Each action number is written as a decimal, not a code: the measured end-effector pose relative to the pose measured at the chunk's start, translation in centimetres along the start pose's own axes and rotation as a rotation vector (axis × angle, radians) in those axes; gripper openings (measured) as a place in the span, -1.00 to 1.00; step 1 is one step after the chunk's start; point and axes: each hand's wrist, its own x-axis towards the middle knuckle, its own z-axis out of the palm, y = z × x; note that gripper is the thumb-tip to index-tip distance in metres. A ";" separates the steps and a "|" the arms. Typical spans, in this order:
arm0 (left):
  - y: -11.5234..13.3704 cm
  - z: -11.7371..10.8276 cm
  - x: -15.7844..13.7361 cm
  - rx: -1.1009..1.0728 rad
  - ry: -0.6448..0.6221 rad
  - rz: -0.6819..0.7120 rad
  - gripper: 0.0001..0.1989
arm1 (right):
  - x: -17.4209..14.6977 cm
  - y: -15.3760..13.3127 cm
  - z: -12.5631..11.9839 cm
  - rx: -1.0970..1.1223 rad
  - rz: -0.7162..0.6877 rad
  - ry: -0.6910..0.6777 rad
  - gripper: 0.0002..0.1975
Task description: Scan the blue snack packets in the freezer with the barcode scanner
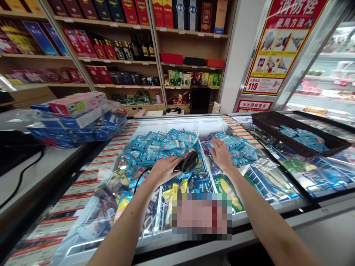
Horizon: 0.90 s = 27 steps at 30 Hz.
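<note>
My left hand (163, 170) is closed around the handle of a black barcode scanner (190, 162), whose head points to the right. A black cord trails from the scanner behind my left wrist. Beneath and beyond it, a spread pile of small blue packets (155, 147) appears to lie on the glass top of a chest freezer (97, 175). My right hand (221, 153) lies palm down with fingers extended, at the left edge of a second group of blue packets (241, 147). Whether a packet is under its palm is hidden.
A dark tray (288, 129) with more blue packets stands at the right. Plastic-wrapped boxes (80, 118) sit at the left. Under the glass are wire baskets (206, 166) with frozen goods. Stocked shelves (116, 59) stand behind. A pixelated patch covers part of the front.
</note>
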 end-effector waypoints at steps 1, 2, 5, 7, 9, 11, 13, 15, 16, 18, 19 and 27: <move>-0.4 0.0 -0.3 0.002 0.004 -0.010 -0.63 | 0.2 -0.3 0.6 0.042 -0.030 -0.034 -0.57; -0.8 0.0 -0.5 0.005 0.009 -0.024 -0.63 | 0.4 -0.6 1.1 0.083 -0.056 -0.071 -0.57; -1.7 0.1 -1.1 0.018 0.026 -0.063 -0.63 | 1.5 -1.5 2.7 0.171 -0.069 -0.146 -0.55; -2.1 0.1 -1.3 0.022 0.025 -0.065 -0.63 | 2.8 -2.0 3.5 0.189 -0.051 -0.164 -0.55; -2.2 0.0 -1.5 0.023 0.021 -0.054 -0.62 | 4.4 -2.6 4.4 0.194 -0.048 -0.174 -0.54; -2.2 -0.1 -1.7 0.025 0.019 -0.049 -0.62 | 5.9 -3.1 5.4 0.188 -0.031 -0.181 -0.53; -2.3 -0.1 -1.8 0.026 0.018 -0.052 -0.62 | 7.0 -3.6 6.4 0.167 -0.014 -0.210 -0.51; -2.3 -0.2 -2.0 0.029 0.012 -0.053 -0.61 | 7.6 -3.9 7.4 0.131 -0.024 -0.259 -0.48; -2.4 -0.2 -2.0 0.030 0.009 -0.051 -0.61 | 7.7 -4.0 7.8 0.112 -0.035 -0.285 -0.48; -2.4 -0.1 -2.0 0.033 0.005 -0.047 -0.61 | 7.7 -4.1 8.2 0.091 -0.052 -0.317 -0.51; -2.5 -0.1 -2.0 0.034 0.006 -0.046 -0.62 | 7.5 -4.1 8.2 0.096 -0.061 -0.319 -0.52; -2.4 0.0 -2.0 0.059 0.014 -0.053 -0.62 | 4.5 -2.3 6.0 0.314 -0.117 -0.218 -0.63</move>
